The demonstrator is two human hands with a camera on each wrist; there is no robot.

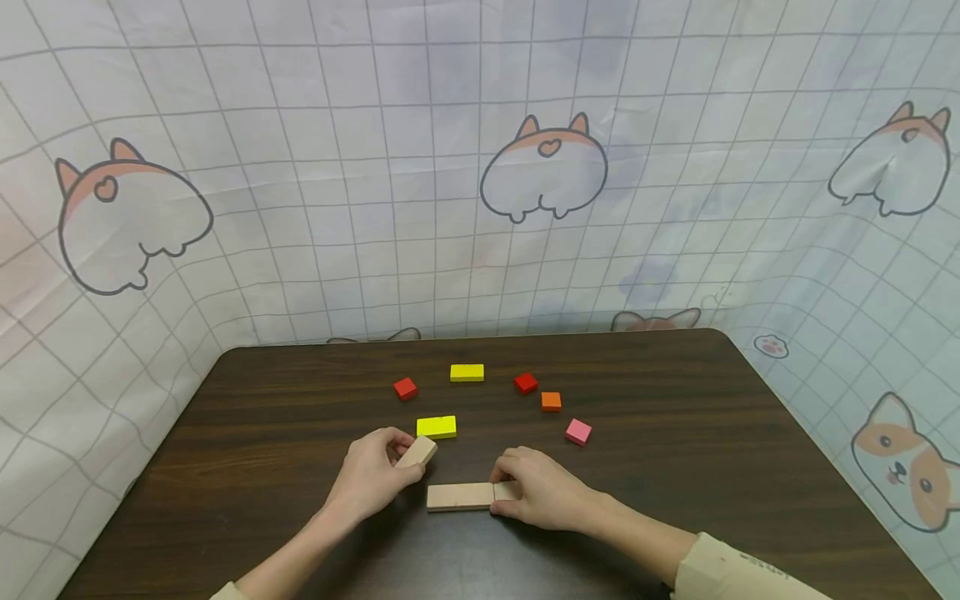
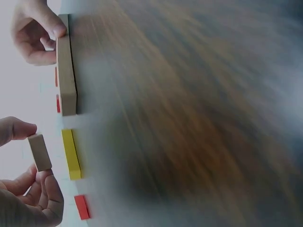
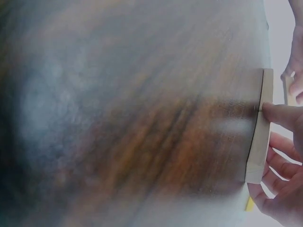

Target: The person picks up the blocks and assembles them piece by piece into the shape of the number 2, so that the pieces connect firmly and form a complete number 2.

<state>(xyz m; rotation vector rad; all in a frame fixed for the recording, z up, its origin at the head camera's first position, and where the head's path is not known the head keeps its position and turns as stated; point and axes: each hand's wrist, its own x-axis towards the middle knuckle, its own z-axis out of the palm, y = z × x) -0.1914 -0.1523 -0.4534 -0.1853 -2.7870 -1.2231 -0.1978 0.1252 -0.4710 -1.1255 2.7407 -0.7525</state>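
Note:
My left hand (image 1: 372, 473) pinches a plain wooden block (image 1: 417, 452) between thumb and fingers. In the left wrist view this wooden block (image 2: 39, 152) is up off the dark table, one end facing the camera. My right hand (image 1: 547, 490) grips a second plain block (image 1: 506, 492) lying on the table, thumb on the near side and fingertips on the far side. End to end with it lies a third plain block (image 1: 459, 497), to its left. The right wrist view shows the thumb right at the seam between these two; the palm hides part of the second block (image 3: 258, 146).
Just beyond my left hand lies a yellow block (image 1: 437, 427); another yellow block (image 1: 467, 373) is farther back. Small pieces lie around them: a red one (image 1: 405, 388) at left, a red one (image 1: 526, 383), an orange one (image 1: 551, 402) and a pink one (image 1: 578, 432) at right.

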